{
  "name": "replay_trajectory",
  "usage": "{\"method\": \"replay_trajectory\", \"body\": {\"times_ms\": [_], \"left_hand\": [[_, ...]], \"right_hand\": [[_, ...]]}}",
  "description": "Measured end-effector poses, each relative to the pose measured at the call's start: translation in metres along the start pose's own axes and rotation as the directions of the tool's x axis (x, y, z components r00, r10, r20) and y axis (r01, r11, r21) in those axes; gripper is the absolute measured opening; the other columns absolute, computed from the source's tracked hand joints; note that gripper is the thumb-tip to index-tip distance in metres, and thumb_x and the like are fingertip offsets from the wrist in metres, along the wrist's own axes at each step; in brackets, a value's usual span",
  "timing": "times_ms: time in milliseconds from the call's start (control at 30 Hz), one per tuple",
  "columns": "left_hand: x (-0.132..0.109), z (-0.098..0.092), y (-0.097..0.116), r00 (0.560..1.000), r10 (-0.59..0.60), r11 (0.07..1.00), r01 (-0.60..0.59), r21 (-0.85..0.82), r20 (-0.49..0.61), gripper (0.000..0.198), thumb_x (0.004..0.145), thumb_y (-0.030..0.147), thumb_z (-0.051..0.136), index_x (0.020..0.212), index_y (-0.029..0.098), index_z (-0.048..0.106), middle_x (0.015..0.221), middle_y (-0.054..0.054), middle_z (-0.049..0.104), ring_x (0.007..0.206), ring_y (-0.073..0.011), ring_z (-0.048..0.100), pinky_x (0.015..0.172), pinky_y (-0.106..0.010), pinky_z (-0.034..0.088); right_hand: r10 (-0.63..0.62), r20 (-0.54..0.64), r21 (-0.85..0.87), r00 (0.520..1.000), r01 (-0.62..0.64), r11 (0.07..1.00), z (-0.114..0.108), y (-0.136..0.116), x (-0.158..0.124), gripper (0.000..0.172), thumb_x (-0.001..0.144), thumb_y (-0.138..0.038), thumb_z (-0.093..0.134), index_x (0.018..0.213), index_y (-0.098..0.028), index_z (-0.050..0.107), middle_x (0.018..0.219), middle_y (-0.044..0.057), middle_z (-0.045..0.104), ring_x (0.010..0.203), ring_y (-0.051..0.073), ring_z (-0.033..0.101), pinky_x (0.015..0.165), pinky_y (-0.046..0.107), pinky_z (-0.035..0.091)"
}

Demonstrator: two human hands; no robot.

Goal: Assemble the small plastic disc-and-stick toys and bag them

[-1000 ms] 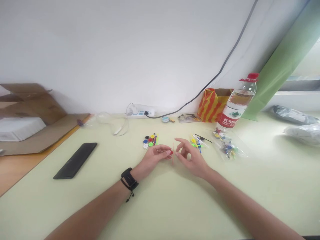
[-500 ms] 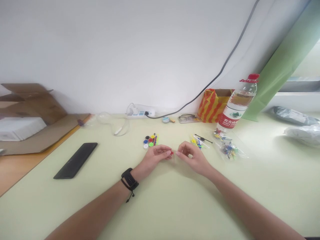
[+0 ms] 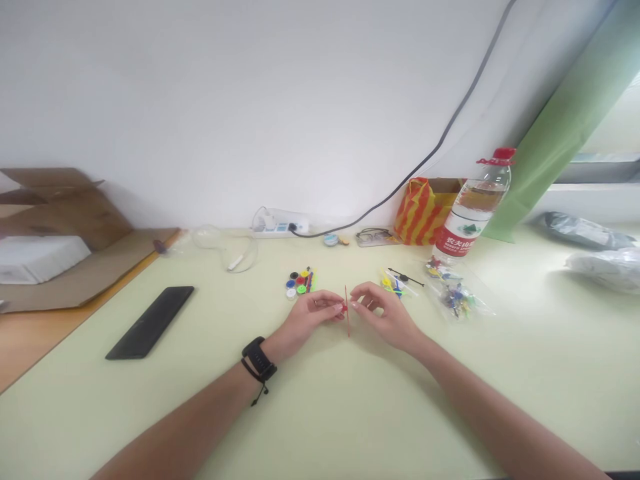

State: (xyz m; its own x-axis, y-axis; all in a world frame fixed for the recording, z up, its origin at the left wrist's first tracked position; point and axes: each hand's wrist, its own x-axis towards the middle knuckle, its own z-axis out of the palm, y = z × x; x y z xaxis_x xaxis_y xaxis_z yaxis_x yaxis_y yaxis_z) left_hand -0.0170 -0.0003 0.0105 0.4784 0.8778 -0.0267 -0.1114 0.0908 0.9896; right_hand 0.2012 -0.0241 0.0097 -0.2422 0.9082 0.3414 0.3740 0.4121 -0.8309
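Note:
My left hand [image 3: 309,316] pinches a small red piece [image 3: 343,307] between thumb and fingertips at the middle of the pale green table [image 3: 320,400]. A thin red stick [image 3: 347,311] stands upright through that piece. My right hand [image 3: 385,315] faces it, its curled fingertips touching the red piece and stick from the right. A black watch sits on my left wrist. Just behind my left hand lies a cluster of small coloured round pieces [image 3: 299,282]. Behind my right hand lie several coloured sticks [image 3: 397,283].
A clear bag of coloured parts [image 3: 457,295] and a water bottle [image 3: 472,208] stand to the right. A black flat device [image 3: 149,321] lies at left. Cardboard box [image 3: 60,233], power strip [image 3: 280,227], glasses [image 3: 374,235] and a striped bag [image 3: 419,211] line the back.
The red stick, out of sight half a second ago, stands upright between my fingertips again. Both hands stay almost where they were.

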Motion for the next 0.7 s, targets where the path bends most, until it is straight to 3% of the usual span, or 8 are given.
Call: {"method": "replay_trajectory", "body": {"times_ms": [67, 167, 267, 367, 467, 600, 700], "left_hand": [[0.000, 0.000, -0.001, 0.999, 0.003, 1.000, -0.004, -0.011, -0.035, 0.025, 0.081, 0.034, 0.082, 0.096, 0.016, 0.073, 0.096, -0.008, 0.075, 0.092, -0.0208, 0.072, 0.092, -0.036, 0.055], [0.000, 0.002, -0.001, 0.996, 0.046, 0.999, -0.045, 0.009, -0.071, 0.026, 0.076, 0.032, 0.086, 0.085, 0.016, 0.068, 0.097, -0.007, 0.075, 0.094, -0.0213, 0.073, 0.093, -0.037, 0.056], [-0.001, 0.005, -0.003, 0.994, 0.096, 0.993, -0.092, 0.070, -0.059, 0.028, 0.072, 0.030, 0.088, 0.081, 0.016, 0.067, 0.099, -0.008, 0.074, 0.094, -0.0214, 0.073, 0.092, -0.037, 0.057], [-0.002, 0.008, -0.007, 0.994, 0.107, 0.982, -0.108, 0.157, 0.015, 0.025, 0.075, 0.031, 0.086, 0.082, 0.016, 0.068, 0.101, -0.010, 0.075, 0.092, -0.0218, 0.073, 0.092, -0.039, 0.057], [-0.004, 0.009, -0.011, 0.985, 0.169, 0.937, -0.175, 0.301, 0.046, 0.020, 0.077, 0.031, 0.083, 0.084, 0.016, 0.071, 0.103, -0.011, 0.073, 0.093, -0.0224, 0.072, 0.093, -0.040, 0.057], [-0.003, 0.008, -0.015, 0.955, 0.295, 0.823, -0.257, 0.507, 0.004, 0.015, 0.080, 0.028, 0.078, 0.082, 0.018, 0.067, 0.100, -0.008, 0.070, 0.089, -0.0202, 0.068, 0.085, -0.036, 0.057], [-0.006, 0.009, -0.013, 0.936, 0.352, 0.755, -0.275, 0.596, -0.014, 0.017, 0.080, 0.023, 0.076, 0.088, 0.020, 0.061, 0.100, -0.006, 0.067, 0.089, -0.0199, 0.064, 0.082, -0.035, 0.054]], "right_hand": [[-0.044, -0.112, -0.190, 0.993, 0.022, 0.982, -0.009, 0.009, 0.003, 0.018, 0.096, -0.035, 0.057, 0.109, -0.023, 0.062, 0.106, 0.008, 0.070, 0.089, 0.023, 0.065, 0.080, 0.039, 0.054], [-0.114, -0.258, -0.528, 0.959, -0.041, 0.848, -0.028, 0.027, 0.008, 0.030, 0.093, -0.036, 0.059, 0.120, -0.023, 0.061, 0.116, 0.013, 0.068, 0.111, 0.034, 0.059, 0.097, 0.051, 0.047], [-0.081, -0.312, -0.669, 0.946, -0.159, 0.726, -0.041, 0.045, 0.008, 0.048, 0.094, -0.044, 0.057, 0.134, -0.019, 0.055, 0.128, 0.018, 0.063, 0.122, 0.040, 0.053, 0.102, 0.056, 0.043], [-0.009, -0.262, -0.712, 0.965, -0.187, 0.677, -0.042, 0.056, 0.005, 0.051, 0.097, -0.048, 0.053, 0.138, -0.018, 0.053, 0.134, 0.020, 0.061, 0.128, 0.040, 0.050, 0.103, 0.056, 0.043], [0.010, -0.174, -0.710, 0.985, -0.132, 0.692, -0.037, 0.058, 0.003, 0.043, 0.098, -0.042, 0.051, 0.135, -0.020, 0.056, 0.139, 0.019, 0.058, 0.130, 0.038, 0.050, 0.104, 0.055, 0.044], [-0.035, 0.035, -0.589, 0.999, 0.049, 0.807, -0.025, 0.044, 0.003, 0.035, 0.099, -0.032, 0.050, 0.132, -0.023, 0.058, 0.134, 0.014, 0.062, 0.127, 0.032, 0.054, 0.106, 0.051, 0.046], [-0.082, 0.142, -0.424, 0.986, 0.136, 0.895, -0.015, 0.028, 0.001, 0.039, 0.099, -0.033, 0.053, 0.138, -0.026, 0.053, 0.135, 0.010, 0.063, 0.128, 0.028, 0.056, 0.108, 0.048, 0.047]]}}
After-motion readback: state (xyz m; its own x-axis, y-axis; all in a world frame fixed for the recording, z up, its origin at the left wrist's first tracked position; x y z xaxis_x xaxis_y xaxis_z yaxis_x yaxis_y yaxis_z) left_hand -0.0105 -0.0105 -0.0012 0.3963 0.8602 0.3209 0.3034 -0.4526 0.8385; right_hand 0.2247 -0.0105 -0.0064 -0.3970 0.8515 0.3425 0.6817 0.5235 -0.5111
